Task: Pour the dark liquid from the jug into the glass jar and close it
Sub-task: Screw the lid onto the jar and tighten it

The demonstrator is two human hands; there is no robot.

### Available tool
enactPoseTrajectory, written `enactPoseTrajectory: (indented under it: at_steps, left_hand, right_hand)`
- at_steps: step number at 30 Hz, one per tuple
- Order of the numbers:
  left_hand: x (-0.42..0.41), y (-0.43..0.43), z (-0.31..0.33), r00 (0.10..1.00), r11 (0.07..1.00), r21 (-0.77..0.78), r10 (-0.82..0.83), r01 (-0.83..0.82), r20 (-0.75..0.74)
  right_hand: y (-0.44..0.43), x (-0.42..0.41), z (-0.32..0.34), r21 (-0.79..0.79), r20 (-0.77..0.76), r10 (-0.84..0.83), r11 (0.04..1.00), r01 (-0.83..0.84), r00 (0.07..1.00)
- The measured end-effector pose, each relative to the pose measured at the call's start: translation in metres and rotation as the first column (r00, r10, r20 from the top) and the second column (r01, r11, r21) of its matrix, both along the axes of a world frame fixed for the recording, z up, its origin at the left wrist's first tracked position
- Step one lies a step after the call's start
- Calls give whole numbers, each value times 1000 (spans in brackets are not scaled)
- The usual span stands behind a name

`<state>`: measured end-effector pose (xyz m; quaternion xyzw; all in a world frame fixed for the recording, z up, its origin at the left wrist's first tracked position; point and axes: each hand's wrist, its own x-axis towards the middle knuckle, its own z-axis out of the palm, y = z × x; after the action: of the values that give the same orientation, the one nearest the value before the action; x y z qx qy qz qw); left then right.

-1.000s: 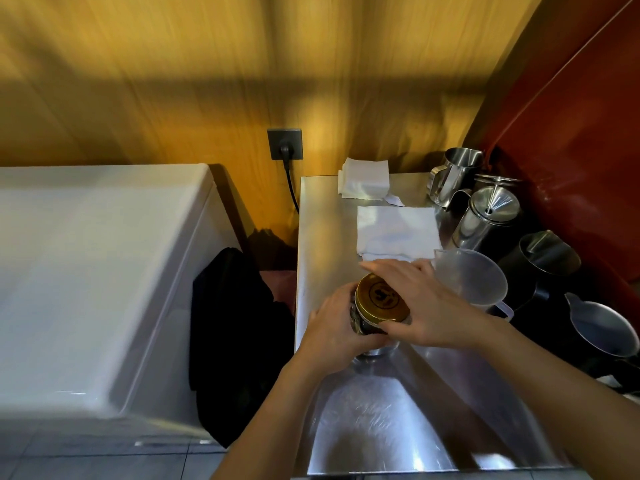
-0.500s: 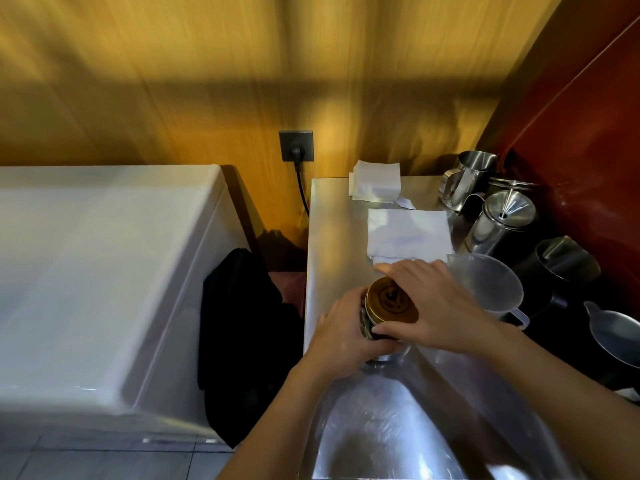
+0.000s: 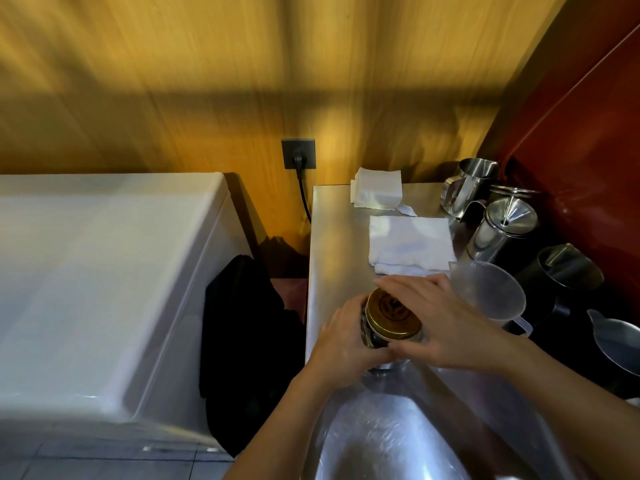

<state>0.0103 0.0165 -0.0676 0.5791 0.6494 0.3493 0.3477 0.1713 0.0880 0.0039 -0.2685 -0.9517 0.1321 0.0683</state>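
Note:
The glass jar (image 3: 370,337) stands on the steel counter (image 3: 332,244), dark inside, with a gold lid (image 3: 391,315) on its mouth. My left hand (image 3: 346,344) wraps the jar's body from the left. My right hand (image 3: 440,320) grips the lid's rim, fingers over the far side and thumb at the near side. Just right of my right hand stands the clear plastic jug (image 3: 488,292), upright and looking empty.
White folded cloths (image 3: 410,245) and a stack of napkins (image 3: 377,188) lie at the back. Steel pitchers (image 3: 467,185), a steel pot (image 3: 504,233) and dark jugs (image 3: 568,271) crowd the right edge by a red wall. A white chest (image 3: 104,271) stands left; a socket (image 3: 298,153) is on the wooden wall.
Both hands stay on the jar and lid. My right hand's fingers have shifted round the lid's rim, uncovering more of the gold top.

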Motion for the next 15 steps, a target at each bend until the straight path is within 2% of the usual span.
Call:
enactPoseTrajectory:
  at_steps: [2, 6, 10, 13, 15]
  left_hand:
    - [0, 0, 1, 1000, 1000, -2, 7, -7, 12]
    - [0, 0, 2, 1000, 1000, 6, 8, -8, 12]
    - [0, 0, 3, 1000, 1000, 2, 9, -9, 30]
    - [-1, 0, 4, 1000, 1000, -7, 16, -16, 21]
    - [0, -1, 4, 1000, 1000, -3, 18, -18, 19]
  right_hand:
    - [0, 0, 0, 2, -23, 16, 1000, -16, 1000]
    - [1, -3, 3, 83, -34, -156, 984, 159, 987]
    - [1, 2, -2, 9, -25, -39, 999, 39, 999]
    - [-1, 0, -4, 103, -39, -194, 975, 197, 980]
    - [-2, -1, -5, 100, -59, -248, 962, 253, 967]
